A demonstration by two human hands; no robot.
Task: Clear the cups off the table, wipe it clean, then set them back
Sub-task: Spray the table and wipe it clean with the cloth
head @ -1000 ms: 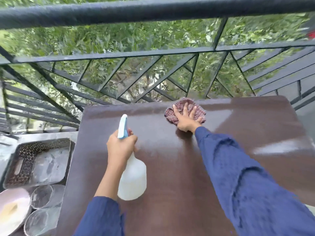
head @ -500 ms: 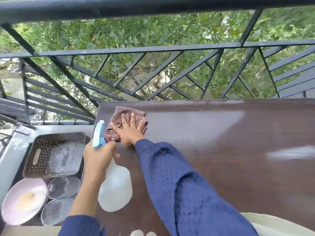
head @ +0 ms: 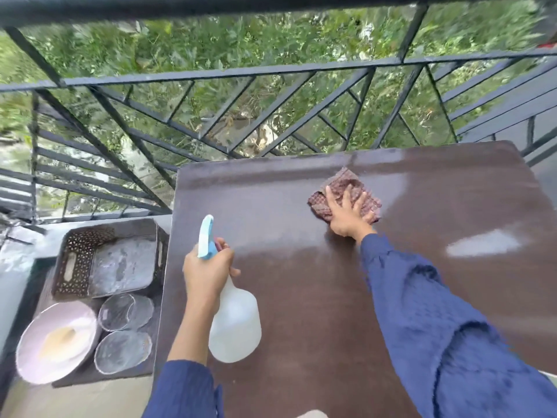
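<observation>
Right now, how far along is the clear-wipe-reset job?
Done: no cups on the table; the clear cups sit on the low surface to its left, by a tray. In hand: the right hand presses a checked cloth flat near the far edge; the left hand has its grip on a spray bottle. Left: finish the wipe, then return the cups.

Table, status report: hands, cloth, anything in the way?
Right hand pressing cloth flat, far side of table. Left hand grips spray bottle, apart from cloth. Nothing in cloth's path.
</observation>
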